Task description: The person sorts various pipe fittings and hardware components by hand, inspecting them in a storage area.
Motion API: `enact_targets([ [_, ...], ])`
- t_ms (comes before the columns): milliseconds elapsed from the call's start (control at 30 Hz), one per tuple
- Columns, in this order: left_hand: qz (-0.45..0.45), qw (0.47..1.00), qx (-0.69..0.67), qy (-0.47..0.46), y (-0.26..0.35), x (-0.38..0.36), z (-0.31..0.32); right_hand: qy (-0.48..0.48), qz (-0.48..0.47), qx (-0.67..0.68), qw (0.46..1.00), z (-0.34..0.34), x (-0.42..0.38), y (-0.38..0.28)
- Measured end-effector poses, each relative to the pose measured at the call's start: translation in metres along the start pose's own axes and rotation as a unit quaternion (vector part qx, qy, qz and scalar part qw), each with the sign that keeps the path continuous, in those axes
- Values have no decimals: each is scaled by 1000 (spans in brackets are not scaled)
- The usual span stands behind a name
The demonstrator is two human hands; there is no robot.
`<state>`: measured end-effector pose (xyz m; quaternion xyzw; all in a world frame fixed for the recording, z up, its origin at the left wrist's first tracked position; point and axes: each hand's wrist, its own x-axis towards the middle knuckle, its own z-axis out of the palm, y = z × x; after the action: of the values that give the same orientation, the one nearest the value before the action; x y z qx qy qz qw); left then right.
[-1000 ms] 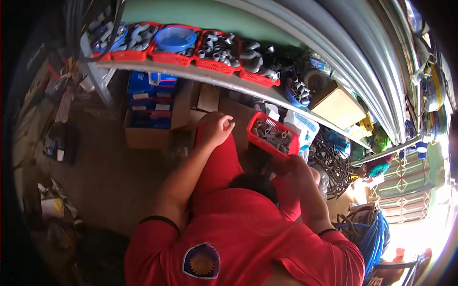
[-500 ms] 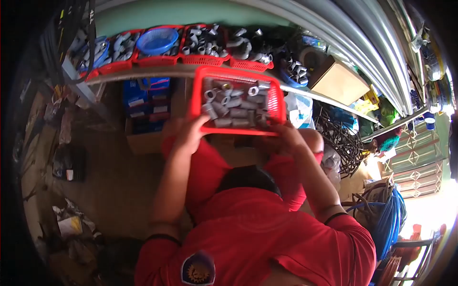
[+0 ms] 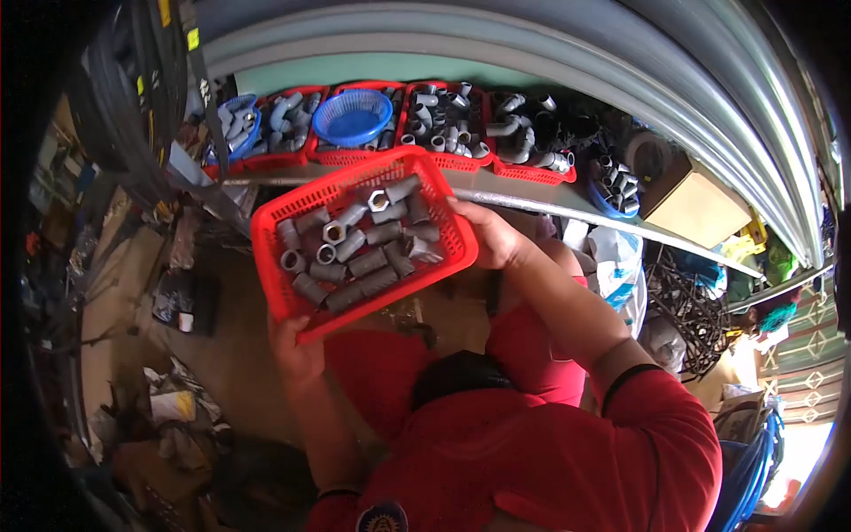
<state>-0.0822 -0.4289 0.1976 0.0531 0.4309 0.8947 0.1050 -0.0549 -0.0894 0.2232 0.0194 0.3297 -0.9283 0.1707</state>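
Between my two hands is a red plastic basket point(image 3: 346, 191), held up in front of the shelf and tilted, its right side higher in view. Several grey pipe fittings point(image 3: 368, 259) lie loose inside it, some with hexagonal ends. My left hand point(image 3: 297, 348) grips the rim at the lower left corner, fingers partly hidden under the basket. My right hand point(image 3: 490, 235) is closed on the right side of the rim, its fingertips out of sight behind the wall.
On the shelf point(image 3: 532, 197) stand red baskets point(image 3: 443, 160) of grey fittings and a blue basket point(image 3: 353, 117). A cardboard box point(image 3: 700, 204) sits at the right under long grey pipes point(image 3: 674, 53). Black straps point(image 3: 133, 115) hang at the left. Plastic bags point(image 3: 620, 262) are below the shelf.
The basket has moved left and down in view and turned counterclockwise, with both hands still on it. The shelf now appears lower and farther right as the head view shifted.
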Motion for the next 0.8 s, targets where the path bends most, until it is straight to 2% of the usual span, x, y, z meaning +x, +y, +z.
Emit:
enact_targets([
  [33,17,1000,6,-8,6,4,-1,-21,-16,-8,1000,13,7,-7],
  [133,45,998,37,-30,24,14,5,-48,53,46,996,14,32,-29],
  [233,80,994,43,-64,29,23,18,0,50,-18,999,16,51,-42],
  [267,80,995,44,-51,28,26,16,18,52,-34,998,13,57,-45],
  [300,79,995,44,-34,26,28,10,-16,59,-27,998,10,64,-50],
  [500,63,997,22,24,32,40,14,-36,76,-33,996,-10,75,-38],
  [533,58,998,17,32,32,42,18,-19,45,-33,998,-9,77,-32],
  [633,22,996,69,48,30,50,8,48,53,49,996,-12,71,-24],
  [700,-2,979,198,55,28,61,0,55,38,52,996,-17,51,-29],
  [733,30,946,321,41,27,65,17,40,24,43,998,-19,42,-34],
  [767,61,896,438,26,28,69,40,66,-34,2,997,-18,37,-38],
  [800,138,859,492,16,23,76,50,94,-23,24,995,-24,31,-41],
])
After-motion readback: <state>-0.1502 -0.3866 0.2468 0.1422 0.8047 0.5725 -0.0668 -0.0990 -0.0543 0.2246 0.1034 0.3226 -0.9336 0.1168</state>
